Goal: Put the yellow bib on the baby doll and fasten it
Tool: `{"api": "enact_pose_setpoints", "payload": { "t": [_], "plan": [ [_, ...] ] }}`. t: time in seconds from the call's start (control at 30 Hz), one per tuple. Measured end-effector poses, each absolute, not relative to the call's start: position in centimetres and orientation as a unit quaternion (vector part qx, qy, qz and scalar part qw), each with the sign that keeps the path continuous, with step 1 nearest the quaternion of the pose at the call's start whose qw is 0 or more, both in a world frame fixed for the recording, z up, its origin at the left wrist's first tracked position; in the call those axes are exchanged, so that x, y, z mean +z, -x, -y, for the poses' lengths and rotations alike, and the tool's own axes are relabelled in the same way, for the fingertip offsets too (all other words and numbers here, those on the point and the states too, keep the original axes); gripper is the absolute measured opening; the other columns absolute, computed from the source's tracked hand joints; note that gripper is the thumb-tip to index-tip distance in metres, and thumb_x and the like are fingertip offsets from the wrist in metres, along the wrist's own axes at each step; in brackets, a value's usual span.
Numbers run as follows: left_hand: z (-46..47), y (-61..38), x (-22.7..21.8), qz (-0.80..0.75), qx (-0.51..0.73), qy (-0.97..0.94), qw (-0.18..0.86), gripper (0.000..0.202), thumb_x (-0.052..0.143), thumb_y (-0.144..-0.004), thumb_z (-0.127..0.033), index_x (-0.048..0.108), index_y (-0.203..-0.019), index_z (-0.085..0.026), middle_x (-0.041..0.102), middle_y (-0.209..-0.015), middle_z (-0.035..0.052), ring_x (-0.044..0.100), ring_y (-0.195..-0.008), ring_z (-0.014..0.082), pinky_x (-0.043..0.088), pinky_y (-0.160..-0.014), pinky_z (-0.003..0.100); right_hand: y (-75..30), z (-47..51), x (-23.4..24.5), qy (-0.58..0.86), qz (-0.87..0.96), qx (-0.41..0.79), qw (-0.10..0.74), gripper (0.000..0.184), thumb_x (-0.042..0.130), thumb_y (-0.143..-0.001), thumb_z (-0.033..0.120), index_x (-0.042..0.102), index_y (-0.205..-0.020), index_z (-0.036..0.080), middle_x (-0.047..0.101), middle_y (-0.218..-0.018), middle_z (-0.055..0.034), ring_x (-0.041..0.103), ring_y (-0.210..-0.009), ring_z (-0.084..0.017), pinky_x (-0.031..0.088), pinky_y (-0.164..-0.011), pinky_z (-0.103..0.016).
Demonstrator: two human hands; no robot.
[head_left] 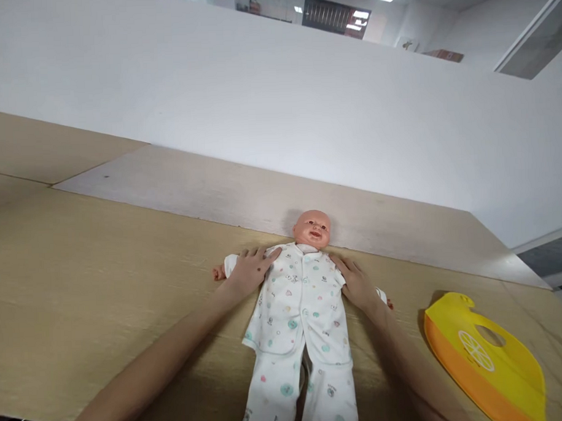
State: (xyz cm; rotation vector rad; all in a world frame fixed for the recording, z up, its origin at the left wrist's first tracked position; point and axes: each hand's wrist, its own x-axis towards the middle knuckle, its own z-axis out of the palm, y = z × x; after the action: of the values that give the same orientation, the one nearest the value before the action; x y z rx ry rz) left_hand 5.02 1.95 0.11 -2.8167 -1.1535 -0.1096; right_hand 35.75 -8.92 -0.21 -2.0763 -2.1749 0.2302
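Behind the wooden counter point(102, 260), a white partition point(259, 107) rises at twelve o'clock. Toward six o'clock from mid-view, we have the doll point(306, 302) lying face up, its long axis running from head at twelve to legs at six. Our left hand point(251, 268) and right hand point(356, 284) rest part-spread at its shoulders; we cannot tell whether they grip. A yellow bib point(502, 356) lies at four o'clock.

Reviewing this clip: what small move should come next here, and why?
Probably lifting the right hand off the doll and reaching for the yellow-and-orange bib. The bib lies on that hand's side, apart from the doll, while the left hand rests at the doll's other shoulder.
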Motion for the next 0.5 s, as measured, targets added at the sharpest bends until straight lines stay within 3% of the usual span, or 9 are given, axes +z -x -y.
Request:
{"api": "enact_pose_setpoints", "payload": {
  "t": [0.13, 0.23, 0.4, 0.5],
  "plan": [
    [-3.4, -4.7, -1.1, 0.380, -0.090, 0.918, 0.068, 0.052, 0.037, -0.095, -0.014, 0.046, -0.146, -0.025, 0.063, -0.129, 0.0156, 0.062, -0.110, 0.0300, 0.046, -0.092, 0.044, -36.1, 7.0, 0.0, 0.679, 0.729, 0.066, 0.059, 0.068, 0.041, -0.084, 0.011, 0.037, -0.152, 0.013, 0.050, -0.142, -0.0166, 0.048, -0.127, -0.031, 0.041, -0.108, -0.044],
    [-4.7, -4.7, -1.5, 0.390, -0.112, 0.910, 0.083, 0.048, 0.035, -0.098, -0.018, 0.048, -0.144, -0.018, 0.066, -0.126, 0.0178, 0.062, -0.108, 0.0308, 0.045, -0.090, 0.044, -36.2, 5.5, 0.2, 0.677, 0.732, 0.055, 0.048, 0.070, 0.040, -0.083, 0.008, 0.036, -0.152, 0.013, 0.050, -0.140, -0.0164, 0.049, -0.125, -0.029, 0.040, -0.108, -0.040],
    [-6.8, -4.5, -1.8, 0.492, -0.140, 0.852, 0.114, 0.059, 0.030, -0.100, -0.047, 0.053, -0.136, -0.007, 0.070, -0.112, 0.0252, 0.064, -0.101, 0.0374, 0.042, -0.088, 0.050, -35.8, 3.7, 0.8, 0.691, 0.720, 0.048, 0.051, 0.069, 0.041, -0.083, 0.006, 0.036, -0.152, 0.015, 0.053, -0.135, -0.0151, 0.052, -0.119, -0.026, 0.039, -0.105, -0.037],
    [-8.0, -4.2, -1.8, 0.500, -0.132, 0.849, 0.110, 0.068, 0.025, -0.099, -0.057, 0.058, -0.128, -0.005, 0.070, -0.104, 0.0258, 0.064, -0.097, 0.0374, 0.042, -0.082, 0.046, -36.0, 2.7, 0.7, 0.694, 0.716, 0.043, 0.067, 0.067, 0.041, -0.085, 0.007, 0.038, -0.151, 0.016, 0.053, -0.135, -0.0153, 0.053, -0.118, -0.026, 0.039, -0.102, -0.036]
  ]
}}
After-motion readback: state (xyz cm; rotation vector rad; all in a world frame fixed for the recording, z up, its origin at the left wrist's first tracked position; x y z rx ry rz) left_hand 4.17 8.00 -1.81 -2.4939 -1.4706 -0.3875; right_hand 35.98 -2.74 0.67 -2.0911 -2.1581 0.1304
